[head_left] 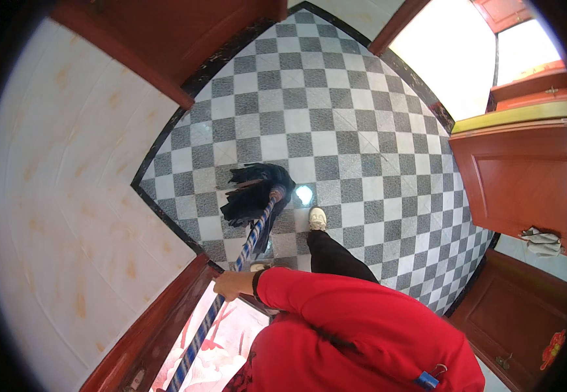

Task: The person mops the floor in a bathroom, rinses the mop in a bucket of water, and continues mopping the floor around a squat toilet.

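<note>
close below our chin, our red sleeve (pixel 362 313) fills the lower frame, and at its end our left hand (pixel 233 285) is wrapped tight around the mop handle (pixel 221 302), a blue and white striped pole that runs from the bottom edge up and away from us. our right hand is out of sight, so we cannot tell how it stands. just past the sleeve our dark trouser leg (pixel 335 256) stretches out to a pale shoe (pixel 317 218) planted on the grey and white checkered floor (pixel 335 104). beside that shoe, to its left, the dark mop head (pixel 252 193) lies spread on the tiles, near the black border strip (pixel 166 219) at the foot of the pale wall (pixel 68 196). farther right, a red-brown wooden door (pixel 525 176) stands with a crumpled cloth (pixel 542 242) by its lower edge.
</note>
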Tool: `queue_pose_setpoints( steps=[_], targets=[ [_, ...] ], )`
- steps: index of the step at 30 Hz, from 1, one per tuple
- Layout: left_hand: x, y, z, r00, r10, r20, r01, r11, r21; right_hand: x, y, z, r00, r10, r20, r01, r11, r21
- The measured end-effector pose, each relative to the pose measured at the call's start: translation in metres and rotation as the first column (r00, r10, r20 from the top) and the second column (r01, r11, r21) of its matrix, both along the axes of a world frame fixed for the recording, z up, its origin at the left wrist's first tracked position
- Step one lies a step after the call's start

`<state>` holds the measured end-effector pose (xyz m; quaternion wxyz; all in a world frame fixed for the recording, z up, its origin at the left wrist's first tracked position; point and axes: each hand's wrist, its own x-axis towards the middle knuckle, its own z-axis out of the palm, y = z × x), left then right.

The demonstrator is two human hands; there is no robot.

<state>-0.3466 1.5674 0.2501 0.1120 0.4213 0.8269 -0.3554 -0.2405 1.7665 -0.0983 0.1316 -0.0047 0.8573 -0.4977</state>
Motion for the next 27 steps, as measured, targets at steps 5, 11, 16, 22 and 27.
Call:
queue_pose_setpoints(
  steps=[5,11,16,22,27],
  targets=[
    [0.011,0.08,-0.021,0.993,0.042,0.113,-0.034,0.997,-0.065,0.057,0.085,-0.007,0.976,-0.219,-0.007,0.219,0.976,-0.016],
    [0.034,0.293,-0.082,0.909,-0.333,0.25,0.34,0.94,0.018,0.188,0.233,-0.024,0.748,-0.647,0.146,0.615,0.759,0.212],
    [0.148,0.472,-0.114,0.5,-0.767,0.402,0.737,0.621,0.267,0.345,0.288,-0.048,0.298,-0.951,0.087,0.908,0.31,0.281],
    [0.268,0.522,-0.154,0.044,-0.898,0.439,0.8,0.294,0.522,0.474,0.238,-0.076,-0.133,-0.986,-0.097,0.922,-0.159,0.352],
    [0.254,0.535,-0.14,-0.053,-0.876,0.48,0.666,0.328,0.671,0.444,0.199,-0.069,-0.298,-0.943,-0.152,0.888,-0.332,0.319]
  ],
)
